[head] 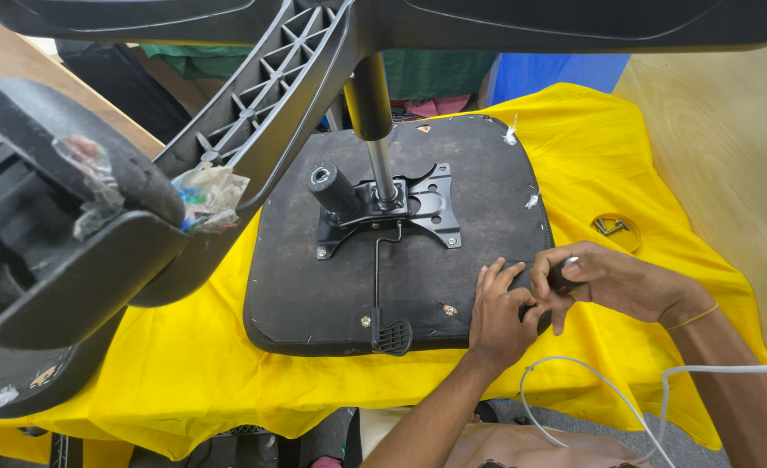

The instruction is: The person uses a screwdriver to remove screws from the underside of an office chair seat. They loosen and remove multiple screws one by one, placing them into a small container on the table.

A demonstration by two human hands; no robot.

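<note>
An upside-down black chair seat [314, 277] lies on a yellow cloth [184, 373]. A metal mechanism plate [422, 208] with a gas-lift column [375, 130] and a lever [383, 295] is fixed at its middle. My left hand [496, 316] rests flat on the seat's near right corner, fingers spread. Just beside it, my right hand [596, 282] is closed around a dark tool handle [565, 276] at the seat's right edge. The tool's tip is hidden by my fingers.
The chair's star base [262, 104] and a caster wheel [63, 217] wrapped with debris loom at the left and top. A small round dish with metal pieces [615, 230] sits on the cloth to the right. A white cable [591, 390] crosses my right forearm.
</note>
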